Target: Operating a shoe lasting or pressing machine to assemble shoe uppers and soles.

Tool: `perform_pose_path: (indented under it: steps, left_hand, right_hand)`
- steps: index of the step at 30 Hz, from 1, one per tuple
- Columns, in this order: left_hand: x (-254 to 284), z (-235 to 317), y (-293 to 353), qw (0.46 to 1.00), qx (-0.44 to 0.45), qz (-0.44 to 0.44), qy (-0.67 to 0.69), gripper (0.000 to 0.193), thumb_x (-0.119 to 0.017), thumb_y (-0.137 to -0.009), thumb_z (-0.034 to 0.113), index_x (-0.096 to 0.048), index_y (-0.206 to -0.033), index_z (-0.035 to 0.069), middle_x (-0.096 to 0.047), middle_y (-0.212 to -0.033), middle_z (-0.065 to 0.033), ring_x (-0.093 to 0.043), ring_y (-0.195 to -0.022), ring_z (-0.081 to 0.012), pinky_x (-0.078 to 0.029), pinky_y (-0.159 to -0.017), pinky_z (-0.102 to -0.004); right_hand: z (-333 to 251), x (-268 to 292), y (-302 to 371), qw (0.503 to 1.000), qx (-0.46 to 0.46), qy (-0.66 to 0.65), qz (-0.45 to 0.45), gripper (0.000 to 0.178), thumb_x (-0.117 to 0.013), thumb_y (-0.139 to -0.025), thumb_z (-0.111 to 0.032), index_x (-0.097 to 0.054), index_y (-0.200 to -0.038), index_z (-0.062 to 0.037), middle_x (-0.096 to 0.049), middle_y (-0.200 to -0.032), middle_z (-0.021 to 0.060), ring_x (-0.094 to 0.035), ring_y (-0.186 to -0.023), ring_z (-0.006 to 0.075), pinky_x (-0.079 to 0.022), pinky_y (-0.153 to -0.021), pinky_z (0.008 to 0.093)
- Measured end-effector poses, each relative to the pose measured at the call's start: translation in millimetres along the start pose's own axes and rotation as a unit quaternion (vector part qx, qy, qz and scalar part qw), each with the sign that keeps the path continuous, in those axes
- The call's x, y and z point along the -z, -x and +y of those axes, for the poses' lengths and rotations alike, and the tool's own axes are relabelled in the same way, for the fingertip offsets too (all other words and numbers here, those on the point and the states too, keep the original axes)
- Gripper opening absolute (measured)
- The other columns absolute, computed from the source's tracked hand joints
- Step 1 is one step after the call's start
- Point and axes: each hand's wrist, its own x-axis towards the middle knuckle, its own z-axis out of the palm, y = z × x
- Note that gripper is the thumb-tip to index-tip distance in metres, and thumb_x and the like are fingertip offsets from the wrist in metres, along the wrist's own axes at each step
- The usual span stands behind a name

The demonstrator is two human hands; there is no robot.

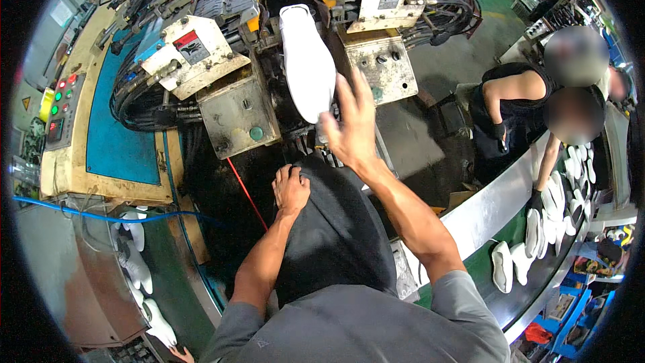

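A white shoe-shaped piece, apparently a shoe upper on a last with its bottom facing up, sits lengthwise between the metal clamps of a machine. Its rounded end points toward me. Close beside that end is my right hand, fingers stretched and apart, gripping nothing. The fingertips overlap the shoe's right edge in the picture; whether they touch it I cannot tell. My left hand rests on the dark cloth over my leg, fingers slightly bent and spread, with nothing in it.
A control panel with lit buttons stands at left, with a blue hose below. White shoes lie on the left green belt; several more lie on the right belt. Two people work at right, one dark-gloved hand among the shoes.
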Motion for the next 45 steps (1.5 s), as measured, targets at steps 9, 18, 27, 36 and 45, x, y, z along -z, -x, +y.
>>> perform_pose_path:
  steps: [9, 18, 27, 36, 45]
  left_hand:
    - [-0.4, 13.1, -1.1, 0.999, -0.024, 0.029, 0.016, 0.035, -0.069, -0.092, 0.021, -0.076, -0.124, 0.01, -0.062, -0.144, -0.0125, -0.053, -0.14, -0.0358, -0.046, -0.113, -0.0545]
    - [2.1, 5.2, -0.7, 1.0, -0.006, 0.007, 0.023, 0.035, -0.071, -0.094, 0.022, -0.075, -0.127, 0.009, -0.061, -0.145, -0.0124, -0.053, -0.139, -0.0358, -0.045, -0.113, -0.0542]
    - [0.6, 8.4, -7.6, 0.999, 0.003, -0.015, 0.046, 0.04, -0.074, -0.092, 0.021, -0.073, -0.131, 0.01, -0.06, -0.147, -0.0145, -0.053, -0.139, -0.0383, -0.045, -0.113, -0.0563]
    - [-2.5, 12.8, -10.8, 0.999, -0.018, -0.026, 0.032, 0.04, -0.071, -0.094, 0.021, -0.072, -0.132, 0.009, -0.057, -0.15, -0.0155, -0.051, -0.14, -0.0386, -0.045, -0.112, -0.0559]
    - [-18.0, 8.6, -3.1, 0.999, -0.052, 0.004, 0.011, 0.037, -0.068, -0.097, 0.021, -0.071, -0.132, 0.01, -0.058, -0.15, -0.0167, -0.052, -0.14, -0.0399, -0.047, -0.109, -0.0585]
  right_hand:
    - [-0.6, -35.3, -27.3, 0.978, 0.101, 0.146, -0.112, 0.095, -0.081, -0.08, -0.005, -0.043, -0.167, -0.0143, -0.027, -0.173, 0.0307, -0.024, -0.161, 0.0539, -0.029, -0.132, 0.0585]
    - [5.6, -61.5, -73.6, 0.982, 0.093, 0.122, -0.114, 0.095, -0.076, -0.077, -0.001, -0.045, -0.166, -0.0154, -0.028, -0.173, 0.0302, -0.024, -0.161, 0.0534, -0.036, -0.128, 0.0593]
    - [19.2, -106.8, -178.5, 0.978, 0.063, 0.131, -0.148, 0.084, -0.075, -0.083, -0.002, -0.049, -0.162, -0.0147, -0.025, -0.174, 0.0277, -0.02, -0.164, 0.0498, -0.045, -0.118, 0.0679]
    - [10.3, -98.7, -191.6, 0.981, 0.12, 0.127, -0.085, 0.081, -0.074, -0.079, -0.005, -0.052, -0.157, -0.0093, -0.039, -0.163, 0.0372, -0.034, -0.153, 0.0587, -0.045, -0.122, 0.0587]
    - [2.3, -85.1, -210.7, 0.978, 0.07, 0.141, -0.134, 0.078, -0.076, -0.088, -0.021, -0.05, -0.162, -0.0122, -0.037, -0.168, 0.0338, -0.033, -0.158, 0.053, -0.036, -0.13, 0.0556]
